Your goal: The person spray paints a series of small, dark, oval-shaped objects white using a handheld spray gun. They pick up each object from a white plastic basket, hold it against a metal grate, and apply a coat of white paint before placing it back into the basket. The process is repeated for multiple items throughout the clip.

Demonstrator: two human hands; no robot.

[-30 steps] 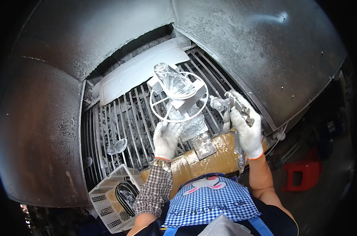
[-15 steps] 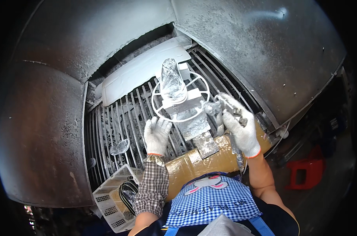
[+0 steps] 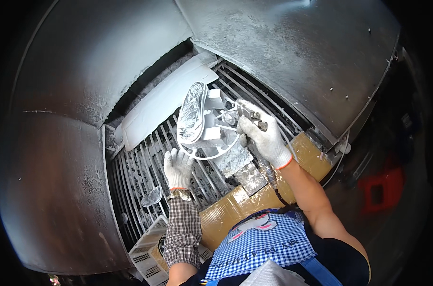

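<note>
A shoe-shaped piece (image 3: pixel 191 114), with a pale rim and shiny clear film over its middle, sits on a white spoked wheel (image 3: pixel 211 157) with white blocks. My right hand (image 3: pixel 268 138), in a white knitted glove, is wrapped around a metal spray gun (image 3: pixel 245 117). The gun's front end is over the wheel's right side, pointing toward the shoe piece. At the wheel's near left rim is my left hand (image 3: pixel 178 170), also gloved. Its fingers are stretched out and hold nothing; whether they touch the rim I cannot tell.
Metal bars (image 3: pixel 145 164) form a dusty grate below, with a white sheet (image 3: pixel 166 102) across its far part. Dark metal walls (image 3: pixel 59 176) surround it. Tan wrapped padding (image 3: pixel 221 209) lines the front edge. A white basket (image 3: pixel 152 257) stands near left; a red plastic object (image 3: pixel 381 190) lies right.
The spray gun in my right hand has moved left, over the wheel. The shoe piece has turned to the wheel's left side. The whole view has also shifted slightly.
</note>
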